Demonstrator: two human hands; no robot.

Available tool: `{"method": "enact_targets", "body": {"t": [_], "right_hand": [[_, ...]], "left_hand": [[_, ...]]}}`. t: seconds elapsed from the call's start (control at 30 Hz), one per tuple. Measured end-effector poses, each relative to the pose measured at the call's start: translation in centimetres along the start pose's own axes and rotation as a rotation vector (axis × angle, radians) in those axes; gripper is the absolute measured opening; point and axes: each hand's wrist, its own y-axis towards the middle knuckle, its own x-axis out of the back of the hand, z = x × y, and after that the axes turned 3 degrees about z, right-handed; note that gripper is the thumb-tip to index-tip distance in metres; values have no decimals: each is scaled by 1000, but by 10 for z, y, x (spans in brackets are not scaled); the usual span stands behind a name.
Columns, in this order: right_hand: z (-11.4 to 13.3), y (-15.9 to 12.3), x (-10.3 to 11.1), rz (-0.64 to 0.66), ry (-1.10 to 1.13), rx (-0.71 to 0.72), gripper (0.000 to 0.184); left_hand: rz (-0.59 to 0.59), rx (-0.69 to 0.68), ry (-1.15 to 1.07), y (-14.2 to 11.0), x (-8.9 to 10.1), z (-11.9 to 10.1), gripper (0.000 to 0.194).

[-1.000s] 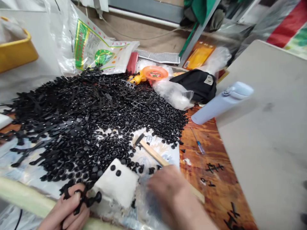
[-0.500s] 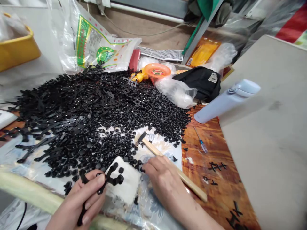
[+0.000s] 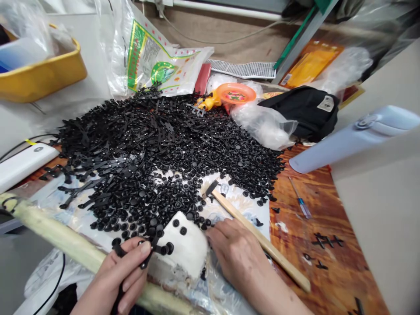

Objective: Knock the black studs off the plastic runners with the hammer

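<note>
Fingers of the left hand [image 3: 122,271] pinch a black jointed piece [image 3: 163,250] at the left edge of a white block [image 3: 187,253], where two round caps [image 3: 183,230] sit. The right hand [image 3: 234,249] is just right of it; I can't tell whether its fingers grip anything. A hammer [image 3: 262,240] lies beside that hand on the desk [image 3: 331,273]. Beyond, black parts [image 3: 157,131] heap up toward a printed sack [image 3: 185,72].

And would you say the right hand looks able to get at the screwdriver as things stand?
Probably yes: the screwdriver lies uncovered on the wooden tabletop, and only the hammer, lying low, seems to be between it and the right hand. Whether that hand holds anything is hard to tell.
</note>
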Motion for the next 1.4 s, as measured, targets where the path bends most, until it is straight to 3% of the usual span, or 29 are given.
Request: {"method": "enact_targets", "body": {"t": [0.13, 0.3, 0.43, 0.53, 0.63, 0.87, 1.0, 1.4], "right_hand": [[12, 4, -1, -149, 190, 57, 19], [39, 16, -12, -97, 225, 184, 21], [10, 19, -5, -204, 261, 42, 15], [-26, 20, 1, -260, -123, -207, 15], [-44, 23, -2, -235, -217, -320, 7], [-38, 26, -2, -200, -238, -368, 9], [-37, 22, 8, -230, -167, -388, 20], [-26, 18, 20, -230, 68, -372, 22]], "left_hand": [[13, 21, 23, 1, -9, 0, 41], [8, 69, 30, 3, -18, 0, 52], [-55, 176, -73, 1, -20, -1, 57], [-78, 241, -129, 0, -21, -2, 54], [-72, 288, -126, 0, -20, 0, 54], [-83, 264, -93, -2, -21, 3, 55], [-46, 184, -16, -4, -23, 7, 51], [0, 86, 178, 1, -21, 14, 45]]}}
